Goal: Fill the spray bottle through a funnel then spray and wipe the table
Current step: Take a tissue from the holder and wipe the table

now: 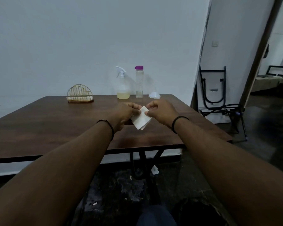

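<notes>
Both my hands hold a folded white paper napkin (141, 120) above the middle of the dark wooden table (55, 128). My left hand (125, 114) pinches its left edge and my right hand (160, 112) pinches its upper right edge. At the table's far edge stands the spray bottle (122, 85), white trigger head on, with yellowish liquid in its lower part. Right of it stands a clear bottle (139, 82) with a purple cap, nearly empty. A white funnel (154, 95) lies mouth down on the table beside that bottle.
A gold wire napkin holder (80, 94) with white napkins sits at the back left of the table. A white wall runs behind the table. Folded black metal frames (213, 88) lean against the wall to the right, near a doorway. The floor below is dark.
</notes>
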